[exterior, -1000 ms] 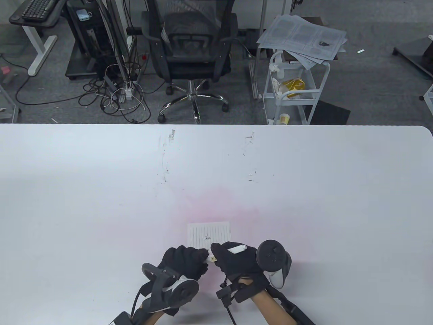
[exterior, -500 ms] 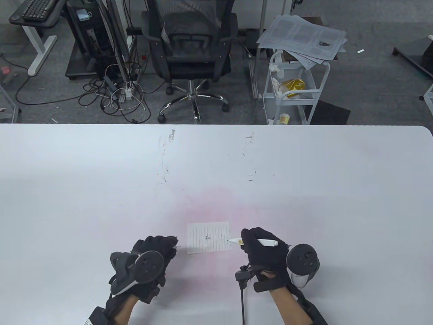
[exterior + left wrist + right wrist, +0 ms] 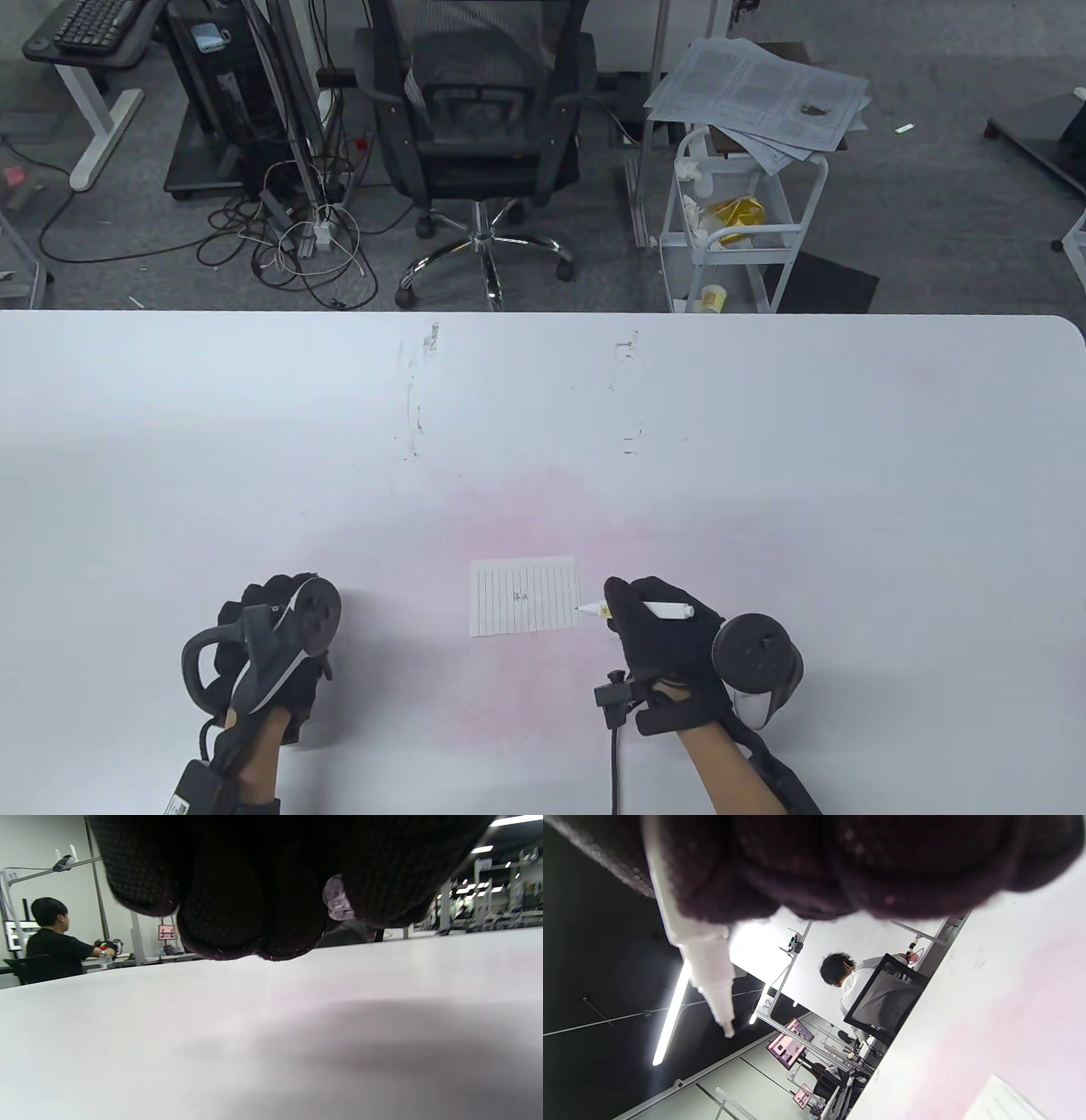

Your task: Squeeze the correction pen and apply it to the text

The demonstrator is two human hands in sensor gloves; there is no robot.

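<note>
Beyond the far edge of the white surface (image 3: 764, 441) lies an office floor with a black mesh chair (image 3: 479, 127), a tangle of cables (image 3: 297, 246) and a white cart (image 3: 738, 229) topped with printed sheets. The surface carries a faint pink stain around its near middle.

A small lined paper (image 3: 526, 596) lies flat near the near edge, with a short bit of handwriting (image 3: 520, 596) at its centre, too small to read.

The right hand (image 3: 657, 628), just beside the paper's right edge, grips the correction pen (image 3: 632, 608) in closed fingers. The pen lies nearly level, its uncapped tip pointing left and reaching the paper's right edge; whether the tip touches the sheet cannot be told. Most of the barrel is hidden inside the glove. In the right wrist view only the white nozzle (image 3: 710, 984) sticks out below the dark fingers (image 3: 818, 866).

The left hand (image 3: 271, 645) sits well to the left of the paper, near the near edge, largely covered by its tracker (image 3: 284, 632). In the left wrist view its fingers (image 3: 237, 899) are curled together around a small clear cap-like piece (image 3: 337, 897), half hidden.
</note>
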